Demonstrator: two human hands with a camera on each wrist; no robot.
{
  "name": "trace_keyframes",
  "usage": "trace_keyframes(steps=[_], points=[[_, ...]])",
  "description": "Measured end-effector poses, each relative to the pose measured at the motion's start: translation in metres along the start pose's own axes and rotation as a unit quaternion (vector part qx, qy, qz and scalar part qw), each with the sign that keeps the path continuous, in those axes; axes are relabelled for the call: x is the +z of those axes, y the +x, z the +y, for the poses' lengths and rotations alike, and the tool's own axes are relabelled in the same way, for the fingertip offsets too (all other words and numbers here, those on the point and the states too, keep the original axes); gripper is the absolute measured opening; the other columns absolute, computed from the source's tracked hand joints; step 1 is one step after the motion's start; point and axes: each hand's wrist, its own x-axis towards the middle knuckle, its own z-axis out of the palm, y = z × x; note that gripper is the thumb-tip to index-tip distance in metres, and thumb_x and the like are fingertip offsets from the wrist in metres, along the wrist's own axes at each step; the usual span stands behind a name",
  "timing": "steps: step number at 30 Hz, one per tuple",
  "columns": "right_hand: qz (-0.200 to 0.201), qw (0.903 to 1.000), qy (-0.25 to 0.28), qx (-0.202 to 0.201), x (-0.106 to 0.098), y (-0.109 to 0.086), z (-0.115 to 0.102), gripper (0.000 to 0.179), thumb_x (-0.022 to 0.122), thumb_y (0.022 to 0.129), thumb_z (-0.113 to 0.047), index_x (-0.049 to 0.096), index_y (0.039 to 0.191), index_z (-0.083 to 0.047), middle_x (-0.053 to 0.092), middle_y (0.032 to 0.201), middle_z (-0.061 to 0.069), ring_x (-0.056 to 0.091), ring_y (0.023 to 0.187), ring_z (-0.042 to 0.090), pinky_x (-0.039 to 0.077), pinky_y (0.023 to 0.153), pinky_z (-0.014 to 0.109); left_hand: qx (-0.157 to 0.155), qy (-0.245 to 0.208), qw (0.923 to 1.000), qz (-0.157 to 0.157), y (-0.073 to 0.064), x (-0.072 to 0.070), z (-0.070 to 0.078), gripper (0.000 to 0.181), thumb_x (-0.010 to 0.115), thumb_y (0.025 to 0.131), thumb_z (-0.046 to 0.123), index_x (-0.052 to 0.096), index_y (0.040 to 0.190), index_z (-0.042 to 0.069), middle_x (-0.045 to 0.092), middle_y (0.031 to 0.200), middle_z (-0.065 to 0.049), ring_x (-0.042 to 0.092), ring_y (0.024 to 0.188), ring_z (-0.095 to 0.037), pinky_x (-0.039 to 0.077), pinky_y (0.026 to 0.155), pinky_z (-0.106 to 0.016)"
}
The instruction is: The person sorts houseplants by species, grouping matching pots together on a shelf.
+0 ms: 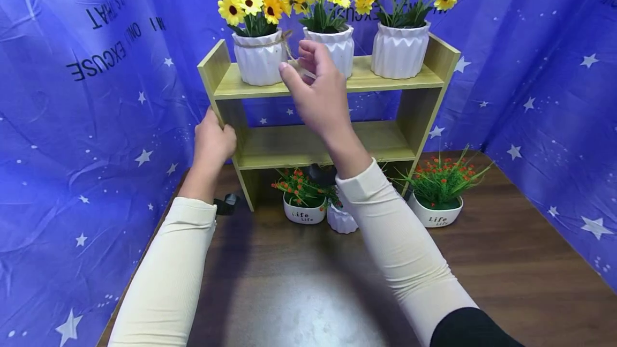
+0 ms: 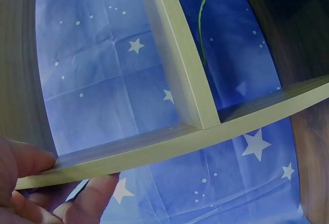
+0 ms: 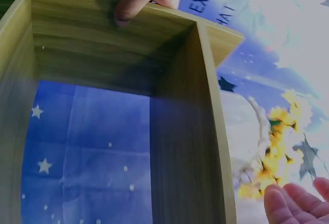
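Note:
A light wooden shelf unit [image 1: 328, 87] stands on the dark table. My left hand [image 1: 214, 138] grips the upright left side panel [image 2: 128, 154], the thumb on its inner face and the fingers on its outer face. My right hand [image 1: 320, 87] is raised before the top shelf, its fingers loosely bent with nothing held. It overlaps the middle white pot [image 1: 339, 47] in the head view. Left of it stands a white pot [image 1: 260, 60] with twine [image 1: 284, 39] tied round its neck. A third white pot [image 1: 401, 50] is at the right; all three bear yellow flowers [image 1: 250, 1].
Below the unit are a white "Life" planter [image 1: 305, 213] with red flowers and a ribbed white pot [image 1: 341, 221], partly hidden by my right arm. Another "Life" planter [image 1: 436, 217] stands beside the right panel. Blue starry cloth [image 1: 96, 149] hangs around the table [image 1: 279, 277].

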Motion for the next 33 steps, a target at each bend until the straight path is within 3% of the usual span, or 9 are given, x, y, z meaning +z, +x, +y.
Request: trace_keyframes(steps=[4, 9, 18, 25, 28, 33], points=[[0.027, 0.9980, 0.032, -0.046, -0.025, -0.024, 0.014, 0.037, 0.068, 0.092, -0.014, 0.059, 0.124, 0.002, 0.066, 0.122, 0.014, 0.064, 0.110, 0.017, 0.051, 0.093, 0.029, 0.007, -0.004, 1.0000, 0.004, 0.000, 0.002, -0.002, 0.038, 0.045, 0.093, 0.006, 0.049, 0.130, -0.001, 0.060, 0.125, -0.029, 0.052, 0.122, -0.047, 0.042, 0.099, -0.055], [0.070, 0.9939, 0.011, -0.084, -0.062, -0.052, 0.042, 0.029, 0.066, 0.092, -0.010, 0.063, 0.117, 0.005, 0.071, 0.110, 0.012, 0.067, 0.096, 0.016, 0.054, 0.082, 0.029, 0.008, 0.000, 1.0000, 0.003, 0.001, 0.002, -0.002, 0.039, 0.046, 0.093, 0.007, 0.049, 0.131, -0.001, 0.060, 0.124, -0.030, 0.053, 0.121, -0.048, 0.042, 0.098, -0.056], [0.167, 0.9855, -0.022, -0.015, -0.136, -0.104, 0.083, 0.023, 0.063, 0.093, -0.004, 0.064, 0.113, 0.008, 0.071, 0.105, 0.011, 0.068, 0.093, 0.013, 0.051, 0.081, 0.022, 0.001, 0.001, 1.0000, 0.003, 0.001, 0.001, -0.002, 0.038, 0.047, 0.093, 0.007, 0.049, 0.130, -0.002, 0.060, 0.124, -0.030, 0.053, 0.120, -0.048, 0.042, 0.099, -0.057], [0.291, 0.9555, 0.032, 0.036, -0.192, -0.136, 0.117, 0.012, 0.063, 0.090, 0.003, 0.069, 0.101, 0.003, 0.072, 0.093, 0.006, 0.068, 0.085, 0.015, 0.050, 0.080, 0.020, 0.006, 0.001, 1.0000, -0.003, 0.003, 0.001, -0.001, 0.040, 0.047, 0.093, 0.007, 0.047, 0.133, -0.002, 0.059, 0.125, -0.031, 0.052, 0.122, -0.048, 0.041, 0.100, -0.057], [0.317, 0.9464, 0.016, 0.060, -0.209, -0.148, 0.130, 0.012, 0.062, 0.091, 0.003, 0.070, 0.100, 0.001, 0.072, 0.093, 0.005, 0.067, 0.085, 0.013, 0.049, 0.080, 0.019, 0.010, 0.002, 0.9999, -0.002, 0.003, 0.001, -0.001, 0.040, 0.047, 0.093, 0.006, 0.048, 0.132, -0.002, 0.060, 0.124, -0.031, 0.052, 0.121, -0.048, 0.042, 0.100, -0.055], [0.300, 0.9432, -0.102, 0.101, -0.229, -0.166, 0.145, 0.019, 0.063, 0.093, -0.006, 0.066, 0.112, -0.003, 0.069, 0.101, -0.006, 0.063, 0.093, 0.006, 0.046, 0.082, 0.016, 0.014, 0.002, 0.9999, 0.001, 0.002, 0.000, -0.002, 0.037, 0.048, 0.092, 0.006, 0.050, 0.128, -0.003, 0.061, 0.123, -0.031, 0.053, 0.121, -0.048, 0.042, 0.099, -0.055]])
